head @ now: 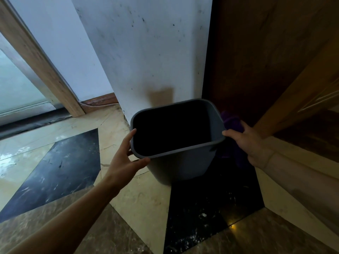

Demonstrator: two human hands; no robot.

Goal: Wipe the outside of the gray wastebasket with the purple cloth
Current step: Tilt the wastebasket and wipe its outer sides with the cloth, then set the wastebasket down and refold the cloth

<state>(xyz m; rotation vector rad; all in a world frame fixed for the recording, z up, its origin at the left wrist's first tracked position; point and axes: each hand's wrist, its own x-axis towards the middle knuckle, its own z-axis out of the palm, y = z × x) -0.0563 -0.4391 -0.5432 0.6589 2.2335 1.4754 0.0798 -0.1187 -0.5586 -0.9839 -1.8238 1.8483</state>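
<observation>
Both hands at the gray wastebasket [181,166] rim
Left hand [126,158] fingers splayed loose against its near-left corner; right hand [247,142] presses purple cloth [231,121] against its right side

Views: one only, the head camera, so no overlap with another.
Position: above and just behind the gray wastebasket [180,143], close to it.
Facing: forward and steeply down, toward the white wall [146,52] beyond the wastebasket.
Lens: wide-angle, bending edges.
</observation>
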